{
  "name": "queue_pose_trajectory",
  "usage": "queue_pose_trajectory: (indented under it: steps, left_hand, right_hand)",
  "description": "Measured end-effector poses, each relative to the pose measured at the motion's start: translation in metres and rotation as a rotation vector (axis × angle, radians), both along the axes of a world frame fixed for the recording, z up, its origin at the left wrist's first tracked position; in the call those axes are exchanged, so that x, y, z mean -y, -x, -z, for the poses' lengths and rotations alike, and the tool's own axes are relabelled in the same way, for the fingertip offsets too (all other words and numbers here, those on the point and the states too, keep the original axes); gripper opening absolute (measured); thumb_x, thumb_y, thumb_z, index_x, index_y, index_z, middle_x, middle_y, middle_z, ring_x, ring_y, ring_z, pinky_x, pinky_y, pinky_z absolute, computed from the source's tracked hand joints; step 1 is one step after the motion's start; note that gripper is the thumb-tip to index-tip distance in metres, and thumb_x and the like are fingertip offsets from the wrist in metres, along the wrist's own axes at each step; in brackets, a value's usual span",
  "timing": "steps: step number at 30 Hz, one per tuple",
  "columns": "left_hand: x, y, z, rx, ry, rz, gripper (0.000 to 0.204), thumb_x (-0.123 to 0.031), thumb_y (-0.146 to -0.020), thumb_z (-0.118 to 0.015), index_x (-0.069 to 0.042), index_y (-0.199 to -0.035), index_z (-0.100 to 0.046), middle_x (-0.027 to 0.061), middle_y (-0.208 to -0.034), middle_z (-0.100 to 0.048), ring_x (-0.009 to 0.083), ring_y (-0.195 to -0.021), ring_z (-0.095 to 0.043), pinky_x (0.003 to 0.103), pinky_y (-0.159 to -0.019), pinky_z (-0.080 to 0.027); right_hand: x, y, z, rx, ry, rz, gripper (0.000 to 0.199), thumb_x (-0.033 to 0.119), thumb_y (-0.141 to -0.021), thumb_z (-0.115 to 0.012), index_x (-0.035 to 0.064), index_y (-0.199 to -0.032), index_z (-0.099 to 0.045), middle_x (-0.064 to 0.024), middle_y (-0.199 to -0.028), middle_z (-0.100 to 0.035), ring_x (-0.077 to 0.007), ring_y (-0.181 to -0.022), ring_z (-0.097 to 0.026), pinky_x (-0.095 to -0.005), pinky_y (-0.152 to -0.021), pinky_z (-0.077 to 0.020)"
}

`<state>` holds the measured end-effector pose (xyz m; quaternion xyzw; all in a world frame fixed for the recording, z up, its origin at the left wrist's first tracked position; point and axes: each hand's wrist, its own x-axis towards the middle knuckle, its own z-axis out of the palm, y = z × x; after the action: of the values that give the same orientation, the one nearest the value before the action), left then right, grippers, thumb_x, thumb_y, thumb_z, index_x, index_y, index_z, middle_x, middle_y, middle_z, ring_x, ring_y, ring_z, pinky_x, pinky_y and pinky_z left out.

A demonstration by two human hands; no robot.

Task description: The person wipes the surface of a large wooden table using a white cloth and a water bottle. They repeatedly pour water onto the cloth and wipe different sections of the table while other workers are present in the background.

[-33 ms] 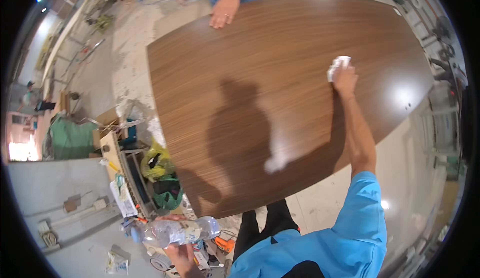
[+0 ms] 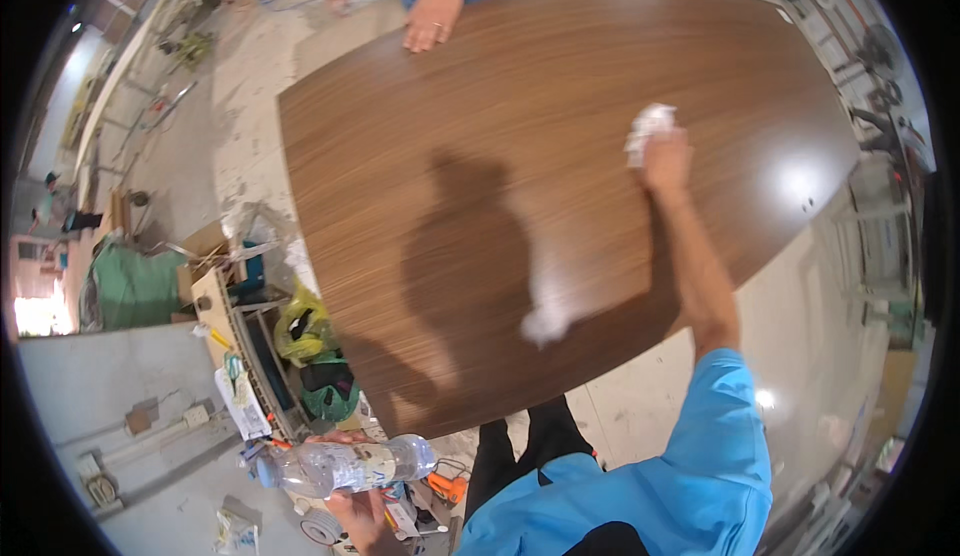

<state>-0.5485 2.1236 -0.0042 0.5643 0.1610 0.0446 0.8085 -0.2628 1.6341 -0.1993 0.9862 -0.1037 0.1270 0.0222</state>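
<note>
A large brown wood-grain tabletop (image 2: 600, 66) spreads out before me. On its right half, my right hand (image 2: 667, 163) is closed on a crumpled white cloth (image 2: 647, 126) pressed to the surface. Whether it is fabric or paper, I cannot tell. Off the near left corner, my left hand (image 2: 358, 513) is wrapped round a clear plastic bottle (image 2: 340, 466) with a blue cap, tilted onto its side. The bottle hides part of that palm. My shadow falls across the middle of the top.
Across the tabletop another person's hand (image 2: 434, 18) rests on the far edge. Yellow (image 2: 305, 326) and green bags (image 2: 330, 388) lie beside the left edge, near a cluttered shelf (image 2: 225, 321). Below the bottle is an orange power tool (image 2: 447, 486). A green covered heap (image 2: 140, 281) stands farther left.
My right hand and the white cloth have shifted a little left over the tabletop. My left hand keeps its hold on the bottle. The whole view has shifted slightly.
</note>
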Motion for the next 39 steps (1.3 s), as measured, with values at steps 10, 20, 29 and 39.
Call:
queue_pose_trajectory:
  steps: [10, 20, 29, 39]
  left_hand:
    - [0.043, -0.059, 0.031, 0.112, -0.064, 0.142, 0.087, -0.043, -0.087, -0.079, -0.01, -0.153, -0.033, 0.0124, -0.135, -0.049, 0.0289, -0.127, -0.052, 0.045, -0.11, -0.044]
    - [0.077, -0.084, 0.035, -0.007, -0.194, 0.077, 0.092, -0.05, -0.082, -0.082, -0.01, -0.15, -0.036, 0.013, -0.132, -0.052, 0.0298, -0.124, -0.053, 0.045, -0.104, -0.049]
    - [0.068, -0.042, 0.022, -0.117, -0.172, -0.017, 0.091, -0.024, -0.077, -0.089, -0.004, -0.148, -0.037, 0.0163, -0.136, -0.058, 0.0288, -0.128, -0.059, 0.043, -0.11, -0.048]
    - [0.093, -0.024, 0.025, 0.077, -0.057, -0.036, 0.079, -0.014, -0.08, -0.088, -0.005, -0.145, -0.042, 0.006, -0.133, -0.057, 0.0158, -0.124, -0.054, 0.036, -0.107, -0.045]
  right_hand:
    - [0.006, -0.108, -0.038, -0.085, -0.108, -0.404, 0.041, 0.034, -0.101, -0.052, 0.0023, -0.123, -0.064, -0.0181, -0.121, -0.064, -0.0235, -0.114, -0.061, -0.0431, -0.101, -0.0491]
    - [-0.099, -0.081, -0.006, 0.238, -0.181, -0.927, 0.038, 0.028, -0.097, -0.057, 0.0014, -0.122, -0.065, -0.0188, -0.116, -0.067, -0.03, -0.104, -0.065, -0.0462, -0.089, -0.055]
    - [0.238, -0.188, 0.126, 0.096, 0.108, -0.314, 0.045, 0.032, -0.101, -0.052, 0.0041, -0.137, -0.057, -0.0196, -0.137, -0.056, -0.0345, -0.12, -0.059, -0.0504, -0.101, -0.0466]
    - [-0.207, -0.085, 0.054, -0.17, -0.204, -1.028, 0.047, 0.031, -0.104, -0.05, 0.0086, -0.145, -0.054, -0.0216, -0.147, -0.054, -0.0406, -0.124, -0.059, -0.0552, -0.103, -0.0447]
